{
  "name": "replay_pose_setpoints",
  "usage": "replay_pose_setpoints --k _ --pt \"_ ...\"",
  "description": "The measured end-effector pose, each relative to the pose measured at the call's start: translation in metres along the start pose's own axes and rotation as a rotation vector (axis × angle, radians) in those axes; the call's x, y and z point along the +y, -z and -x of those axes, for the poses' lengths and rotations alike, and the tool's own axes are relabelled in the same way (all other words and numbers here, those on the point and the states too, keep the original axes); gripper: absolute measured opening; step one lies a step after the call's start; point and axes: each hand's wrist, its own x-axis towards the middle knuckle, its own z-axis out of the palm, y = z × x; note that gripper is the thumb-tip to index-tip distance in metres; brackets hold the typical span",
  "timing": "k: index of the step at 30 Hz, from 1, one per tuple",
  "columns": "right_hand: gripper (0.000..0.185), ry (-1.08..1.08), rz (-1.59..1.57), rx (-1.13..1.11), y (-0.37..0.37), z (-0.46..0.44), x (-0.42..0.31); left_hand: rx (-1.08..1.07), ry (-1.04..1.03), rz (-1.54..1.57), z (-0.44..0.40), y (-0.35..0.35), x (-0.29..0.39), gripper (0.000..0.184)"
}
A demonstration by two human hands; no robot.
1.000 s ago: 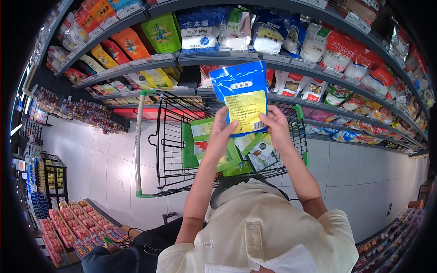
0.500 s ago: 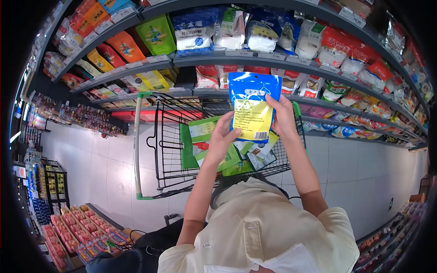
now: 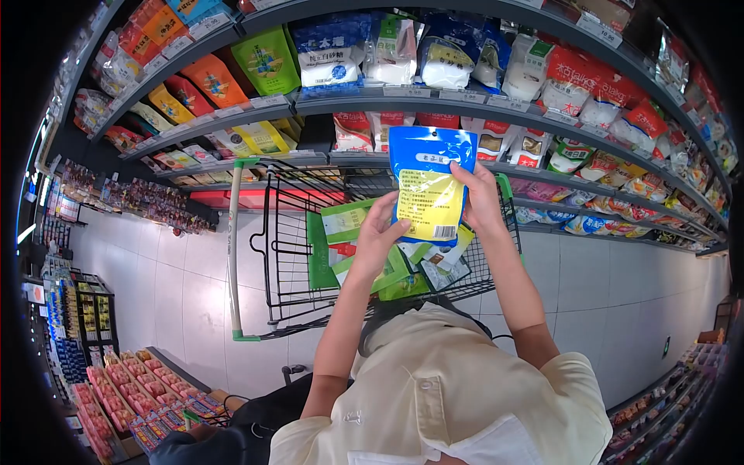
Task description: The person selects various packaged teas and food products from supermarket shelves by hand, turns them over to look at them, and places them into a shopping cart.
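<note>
A blue and yellow plastic pouch (image 3: pixel 428 190) is held up above the shopping cart, its printed back panel and barcode facing me. My left hand (image 3: pixel 381 231) grips the lower left edge, thumb on the front. My right hand (image 3: pixel 482 198) is closed on the right edge, its thumb pressed on the front near the blue top. Fingers behind the pouch are hidden. Below lies the black wire shopping cart (image 3: pixel 288 267) with green trim. Inside it are several packets, among them a green one (image 3: pixel 345 222) and a white and dark one (image 3: pixel 446 273).
Shelves ahead carry bagged goods, including a blue and white bag (image 3: pixel 329 58) and a green pouch (image 3: pixel 265 62). The cart's handle (image 3: pixel 232 256) is on the left. At lower left, another person's dark sleeve (image 3: pixel 205 446) is beside a display of pink packs (image 3: pixel 116 395).
The pouch has tipped slightly and its top edge sits a little lower. Both hands keep their hold. At lower left, the other person's arm has shifted.
</note>
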Motion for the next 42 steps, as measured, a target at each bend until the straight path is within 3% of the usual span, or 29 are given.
replay_pose_setpoints --k 7,12,13,15,17,18,19,21,24,27,28,31,34,38,40,42 --pt "0.021 -0.070 0.062 -0.008 0.010 0.003 0.007 0.064 0.074 0.059 0.000 0.003 -0.004 0.045" --pt "0.024 -0.280 0.313 -0.054 0.029 0.018 0.025 0.160 0.189 0.186 0.000 0.013 -0.009 0.045" --pt "0.024 -0.304 0.347 -0.041 0.035 0.021 0.032 0.156 0.179 -0.005 0.000 0.017 -0.016 0.046" --pt "0.022 -0.164 0.463 0.004 0.044 0.026 0.055 0.144 0.160 -0.387 -0.001 0.029 -0.040 0.049" --pt "0.021 0.031 0.607 -0.012 0.053 0.033 0.080 0.134 0.136 -0.444 0.006 0.038 -0.066 0.049" --pt "0.016 0.131 1.015 0.010 0.054 0.042 0.087 0.128 0.122 -0.474 0.010 0.042 -0.078 0.048" --pt "0.014 0.059 1.433 -0.014 0.041 0.052 0.082 0.148 0.232 -0.280 0.017 0.041 -0.084 0.047" --pt "0.010 0.367 1.578 -0.181 0.046 0.067 0.113 0.190 0.444 0.113 0.031 0.040 -0.094 0.045" --pt "0.013 0.334 1.639 -0.380 0.054 0.091 0.151 0.206 0.441 0.245 0.046 0.046 -0.113 0.040" --pt "0.021 0.340 1.611 -0.420 0.052 0.107 0.169 0.316 0.527 0.037 0.052 0.070 -0.143 0.035" --pt "0.027 0.345 1.582 -0.470 0.055 0.107 0.174 0.391 0.567 0.152 0.054 0.082 -0.153 0.028" --pt "0.030 0.285 1.425 -0.517 0.064 0.104 0.181 0.364 0.586 0.427 0.058 0.112 -0.175 0.026" --pt "0.031 0.117 1.476 -0.488 0.093 0.101 0.198 0.425 0.648 0.350 0.055 0.121 -0.196 0.030" --pt "0.032 -0.442 1.539 -0.504 0.129 0.102 0.218 0.470 0.744 0.261 0.036 0.136 -0.258 0.036" --pt "0.036 -0.501 1.537 -0.490 0.154 0.108 0.234 0.290 0.728 0.310 0.030 0.153 -0.301 0.036" --pt "0.040 -0.579 1.606 -0.580 0.174 0.110 0.243 0.312 0.726 0.228 0.025 0.163 -0.341 0.035"
